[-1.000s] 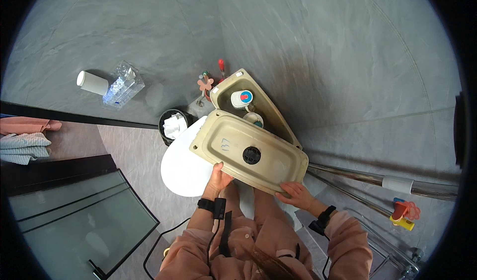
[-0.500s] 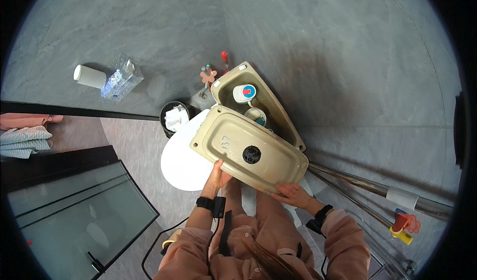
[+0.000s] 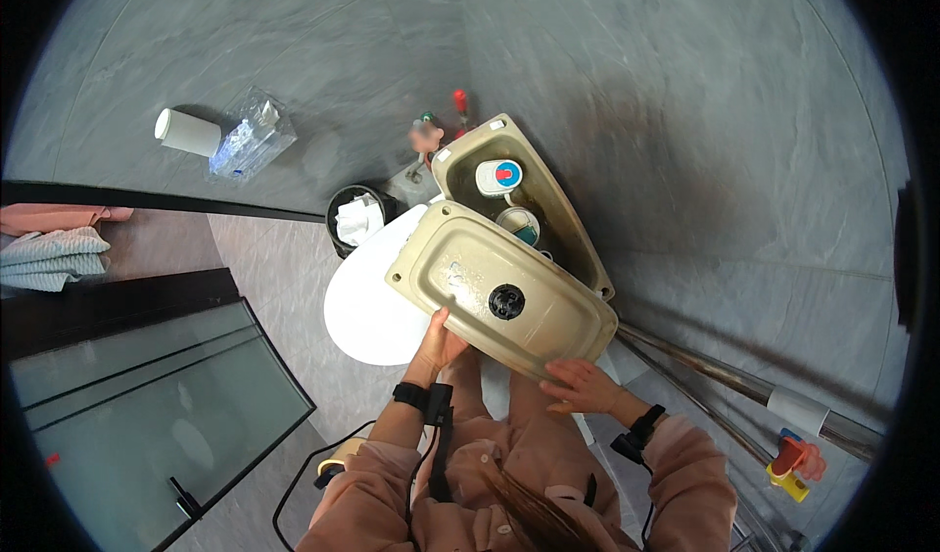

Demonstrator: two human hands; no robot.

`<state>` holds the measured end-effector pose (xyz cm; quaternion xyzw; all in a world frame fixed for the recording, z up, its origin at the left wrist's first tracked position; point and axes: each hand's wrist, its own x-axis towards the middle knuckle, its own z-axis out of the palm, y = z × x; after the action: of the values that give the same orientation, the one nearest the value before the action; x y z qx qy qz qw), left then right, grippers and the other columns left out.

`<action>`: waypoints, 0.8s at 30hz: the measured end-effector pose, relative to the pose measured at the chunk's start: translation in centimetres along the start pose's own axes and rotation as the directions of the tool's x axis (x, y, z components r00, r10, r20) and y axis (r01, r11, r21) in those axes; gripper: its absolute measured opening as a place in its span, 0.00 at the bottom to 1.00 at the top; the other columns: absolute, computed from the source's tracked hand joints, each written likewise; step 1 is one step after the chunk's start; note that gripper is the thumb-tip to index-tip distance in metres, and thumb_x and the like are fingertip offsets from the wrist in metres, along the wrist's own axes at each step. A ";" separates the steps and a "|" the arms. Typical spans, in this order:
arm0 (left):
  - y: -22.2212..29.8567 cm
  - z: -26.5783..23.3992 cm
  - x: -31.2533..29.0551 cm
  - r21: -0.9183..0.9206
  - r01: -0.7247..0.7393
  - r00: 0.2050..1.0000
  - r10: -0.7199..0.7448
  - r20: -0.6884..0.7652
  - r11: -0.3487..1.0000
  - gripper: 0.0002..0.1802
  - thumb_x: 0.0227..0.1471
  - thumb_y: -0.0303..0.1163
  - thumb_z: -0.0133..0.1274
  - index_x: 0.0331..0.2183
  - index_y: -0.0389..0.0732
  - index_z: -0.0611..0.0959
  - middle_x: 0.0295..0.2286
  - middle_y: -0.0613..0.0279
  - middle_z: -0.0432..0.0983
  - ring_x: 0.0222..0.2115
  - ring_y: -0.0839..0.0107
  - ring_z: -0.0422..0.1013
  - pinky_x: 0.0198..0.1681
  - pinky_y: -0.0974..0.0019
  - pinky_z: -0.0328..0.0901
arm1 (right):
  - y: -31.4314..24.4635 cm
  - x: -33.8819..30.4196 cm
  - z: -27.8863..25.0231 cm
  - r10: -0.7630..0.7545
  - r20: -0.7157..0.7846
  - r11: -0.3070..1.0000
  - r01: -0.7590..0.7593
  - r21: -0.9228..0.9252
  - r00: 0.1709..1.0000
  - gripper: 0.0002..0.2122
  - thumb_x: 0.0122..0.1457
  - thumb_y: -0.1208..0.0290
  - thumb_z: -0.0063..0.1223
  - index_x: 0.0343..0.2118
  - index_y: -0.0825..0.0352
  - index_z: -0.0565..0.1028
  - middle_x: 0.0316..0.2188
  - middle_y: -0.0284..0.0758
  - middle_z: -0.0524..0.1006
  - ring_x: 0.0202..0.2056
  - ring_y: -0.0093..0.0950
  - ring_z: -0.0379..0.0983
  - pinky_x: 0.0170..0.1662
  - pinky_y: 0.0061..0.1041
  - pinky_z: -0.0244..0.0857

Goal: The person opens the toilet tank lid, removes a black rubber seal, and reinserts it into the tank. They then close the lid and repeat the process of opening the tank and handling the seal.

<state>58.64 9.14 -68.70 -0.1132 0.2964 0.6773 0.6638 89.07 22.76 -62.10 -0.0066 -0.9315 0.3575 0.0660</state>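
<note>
The beige tank lid (image 3: 558, 329) lies at a slant, underside up, across the nearer part of the open tank (image 3: 555, 206), with droplets, a blue mark and a black round fitting (image 3: 506, 302) on it. The left grip (image 3: 438, 344) is closed on its near edge, thumb on top and fingers underneath. The right grip (image 3: 585, 389) has its fingers loosely stretched over the same edge farther right; whether it really has hold cannot be told.

The lid hides part of the tank's mouth; past its far edge show a white valve (image 3: 501, 176) with a blue-and-red top and a white round part (image 3: 519, 225) just beside it. The lid's left end overlaps the white toilet seat cover (image 3: 377, 302). A black bin (image 3: 343, 248) with white paper (image 3: 359, 221) stands close to that cover. To the right, a metal rail (image 3: 700, 356) runs from near the lid's right corner, crowding that side. A pink flower-shaped thing, blurred (image 3: 426, 138), and a red-topped tool (image 3: 460, 101) are behind the tank. On the left wall are a white cylinder (image 3: 188, 133) and a clear plastic box (image 3: 253, 139)
</note>
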 end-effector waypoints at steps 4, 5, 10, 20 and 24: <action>-0.2 0.0 0.2 0.006 0.002 0.999 -0.002 -0.049 1.000 0.44 0.49 0.53 0.58 0.59 0.40 0.62 0.57 0.56 0.63 0.57 0.59 0.62 0.60 0.52 0.56 | 0.2 3.9 -1.9 0.086 -0.219 0.996 -0.087 0.008 0.972 0.29 0.45 0.63 0.67 0.53 0.57 0.70 0.54 0.43 0.67 0.54 0.44 0.64 0.56 0.39 0.59; -0.2 0.0 0.2 -0.001 0.003 0.999 -0.003 -0.041 1.000 0.44 0.49 0.53 0.58 0.60 0.40 0.62 0.57 0.56 0.63 0.57 0.59 0.62 0.60 0.52 0.56 | 0.2 5.3 -2.5 0.169 -0.232 0.984 -0.177 -0.015 0.958 0.29 0.46 0.63 0.66 0.53 0.59 0.70 0.54 0.44 0.67 0.54 0.44 0.65 0.56 0.40 0.59; 0.0 0.3 0.2 -0.013 0.035 0.999 -0.035 -0.017 0.999 0.45 0.51 0.56 0.55 0.61 0.40 0.60 0.58 0.54 0.62 0.58 0.59 0.60 0.61 0.53 0.55 | -0.6 13.0 -4.2 0.500 -0.367 0.859 -0.504 0.093 0.784 0.25 0.49 0.64 0.63 0.50 0.65 0.70 0.51 0.43 0.69 0.51 0.43 0.66 0.55 0.39 0.59; -0.3 -0.2 0.3 0.012 0.094 0.981 -0.094 0.168 0.996 0.50 0.50 0.61 0.53 0.62 0.40 0.57 0.60 0.53 0.57 0.60 0.57 0.56 0.62 0.51 0.51 | -1.4 17.5 -0.8 0.534 -0.362 0.823 -0.567 0.018 0.764 0.14 0.49 0.70 0.62 0.39 0.68 0.75 0.41 0.41 0.72 0.44 0.42 0.69 0.47 0.37 0.64; -0.4 -0.5 0.4 0.051 0.136 0.981 -0.142 0.130 0.989 0.49 0.50 0.61 0.53 0.62 0.40 0.57 0.60 0.53 0.57 0.60 0.57 0.56 0.62 0.52 0.52 | -1.4 16.9 -0.4 0.542 -0.418 0.813 -0.581 0.039 0.729 0.11 0.49 0.73 0.62 0.35 0.69 0.76 0.38 0.40 0.73 0.42 0.40 0.70 0.44 0.35 0.67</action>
<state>58.85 9.15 -69.38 -0.0742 0.2571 0.6290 0.7299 72.42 23.00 -58.94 -0.3657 -0.8661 0.3068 0.1481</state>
